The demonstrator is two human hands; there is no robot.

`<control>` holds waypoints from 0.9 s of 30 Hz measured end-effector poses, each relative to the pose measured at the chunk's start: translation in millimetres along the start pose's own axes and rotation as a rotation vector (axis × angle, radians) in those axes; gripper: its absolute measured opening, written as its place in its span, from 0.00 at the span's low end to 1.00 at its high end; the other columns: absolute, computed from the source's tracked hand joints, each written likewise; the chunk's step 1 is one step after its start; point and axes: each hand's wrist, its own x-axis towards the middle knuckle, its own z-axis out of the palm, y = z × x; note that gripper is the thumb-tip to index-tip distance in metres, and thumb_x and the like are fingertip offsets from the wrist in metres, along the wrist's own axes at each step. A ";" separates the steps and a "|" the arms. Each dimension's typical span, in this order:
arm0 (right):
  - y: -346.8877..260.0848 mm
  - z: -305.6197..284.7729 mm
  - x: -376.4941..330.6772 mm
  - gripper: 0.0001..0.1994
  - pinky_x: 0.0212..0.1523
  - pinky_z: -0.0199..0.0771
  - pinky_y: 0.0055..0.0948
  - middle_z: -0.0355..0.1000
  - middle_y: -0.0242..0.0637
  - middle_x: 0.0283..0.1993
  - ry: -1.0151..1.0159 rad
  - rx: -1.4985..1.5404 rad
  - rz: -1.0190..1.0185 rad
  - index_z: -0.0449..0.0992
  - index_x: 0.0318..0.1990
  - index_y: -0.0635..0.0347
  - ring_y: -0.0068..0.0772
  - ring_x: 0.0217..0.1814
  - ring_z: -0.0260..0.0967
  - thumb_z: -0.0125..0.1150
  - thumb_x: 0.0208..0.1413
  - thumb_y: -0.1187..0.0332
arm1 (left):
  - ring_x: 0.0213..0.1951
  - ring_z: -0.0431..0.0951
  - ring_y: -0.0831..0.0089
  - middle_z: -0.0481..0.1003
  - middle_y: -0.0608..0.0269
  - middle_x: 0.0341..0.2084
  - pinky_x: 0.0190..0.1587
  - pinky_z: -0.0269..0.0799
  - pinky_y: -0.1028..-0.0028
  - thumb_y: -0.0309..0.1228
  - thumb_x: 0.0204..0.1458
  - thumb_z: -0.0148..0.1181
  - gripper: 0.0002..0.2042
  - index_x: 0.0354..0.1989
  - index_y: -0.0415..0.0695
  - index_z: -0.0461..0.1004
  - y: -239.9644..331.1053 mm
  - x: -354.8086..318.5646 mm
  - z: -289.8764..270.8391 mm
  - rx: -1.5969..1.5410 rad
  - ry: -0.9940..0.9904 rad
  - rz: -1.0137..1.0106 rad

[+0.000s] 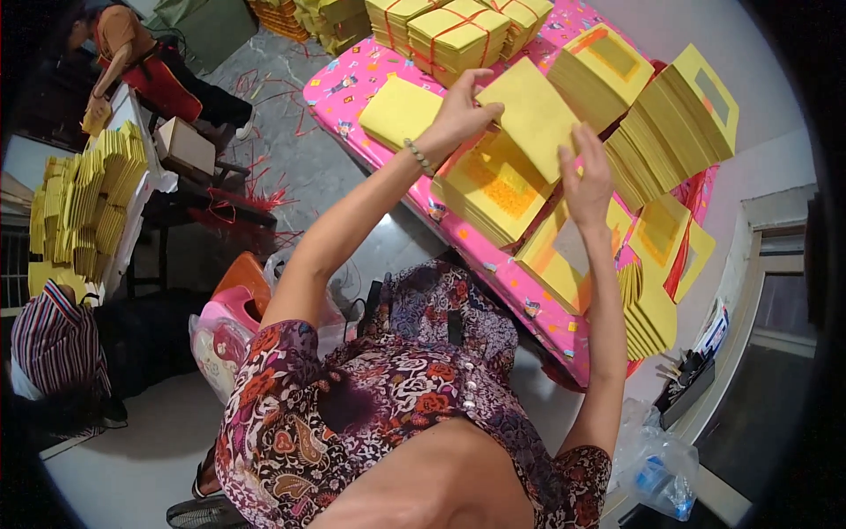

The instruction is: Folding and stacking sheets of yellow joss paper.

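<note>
Closest, both forearms raised from a flowered blouse (pixel 397 388), elbows bent, reaching out over a pink table (pixel 515 282). Right hand (pixel 586 181) upright, fingers straight and open, pressed flat against the near edge of a yellow paper sheaf (pixel 529 115). Left hand (pixel 463 110), beaded wrist, pinching the sheaf's far corner. Underneath, a yellow stack (pixel 493 189); beyond, tied bundles (pixel 458 35).

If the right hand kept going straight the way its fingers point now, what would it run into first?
The right hand points up and away over the table. Its fingers already touch the plain yellow paper sheet held with the left hand. Past that, probably the fanned stack of yellow papers with orange squares, though depth is unclear.
</note>
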 end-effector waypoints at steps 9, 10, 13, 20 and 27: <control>-43.3 53.0 72.8 0.21 0.36 0.77 0.26 0.76 0.38 0.47 -0.321 0.796 0.477 0.74 0.58 0.64 0.18 0.32 0.71 0.64 0.59 0.63 | 0.39 0.81 0.74 0.79 0.59 0.42 0.40 0.81 0.73 0.27 0.56 0.64 0.26 0.62 0.36 0.64 16.4 -39.3 -109.2 -0.051 0.094 -0.064; -53.5 58.7 78.9 0.20 0.35 0.77 0.26 0.77 0.38 0.45 -0.384 0.871 0.518 0.75 0.57 0.64 0.19 0.32 0.72 0.63 0.59 0.64 | 0.39 0.81 0.76 0.79 0.61 0.40 0.40 0.80 0.75 0.28 0.55 0.64 0.26 0.61 0.37 0.65 11.5 -41.7 -122.1 -0.017 0.128 -0.093; -59.9 90.5 84.8 0.19 0.32 0.77 0.24 0.78 0.39 0.43 -0.446 0.834 0.476 0.76 0.54 0.65 0.21 0.32 0.74 0.63 0.58 0.66 | 0.38 0.80 0.78 0.80 0.63 0.38 0.41 0.76 0.77 0.31 0.54 0.67 0.25 0.59 0.38 0.68 2.1 -45.4 -146.0 0.157 0.150 -0.129; -72.8 135.2 89.6 0.24 0.57 0.72 0.42 0.76 0.54 0.52 -0.613 0.506 0.369 0.76 0.53 0.67 0.50 0.52 0.75 0.64 0.52 0.60 | 0.41 0.79 0.77 0.80 0.60 0.39 0.45 0.74 0.76 0.35 0.53 0.69 0.25 0.56 0.36 0.71 -57.1 -39.2 -179.0 0.193 0.141 -0.099; -87.8 139.1 95.3 0.20 0.55 0.73 0.45 0.77 0.56 0.48 -0.792 0.257 0.337 0.77 0.49 0.67 0.54 0.53 0.75 0.64 0.50 0.66 | 0.35 0.83 0.72 0.81 0.55 0.35 0.40 0.77 0.72 0.36 0.49 0.70 0.27 0.55 0.33 0.72 -85.1 -36.0 -175.8 0.311 0.234 -0.111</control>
